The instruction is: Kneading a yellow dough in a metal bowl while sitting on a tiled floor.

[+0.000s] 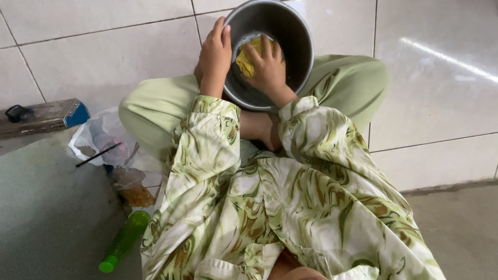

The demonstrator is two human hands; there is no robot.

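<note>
- Far left of the frame, a plastic bag (101, 137) lies on the floor, with a green bottle (123, 241) below it at lower left.
- Left of upper centre, the left hand (215, 54) grips the rim of a metal pot (295, 36), fingers curled over its edge.
- Upper centre, the pot rests tilted on the person's crossed legs; the right hand (268, 67) is inside it, fingers closed on a yellow sponge (246, 59) pressed against the inner wall.
- Right of the frame: pale tiled floor (436, 103).
</note>
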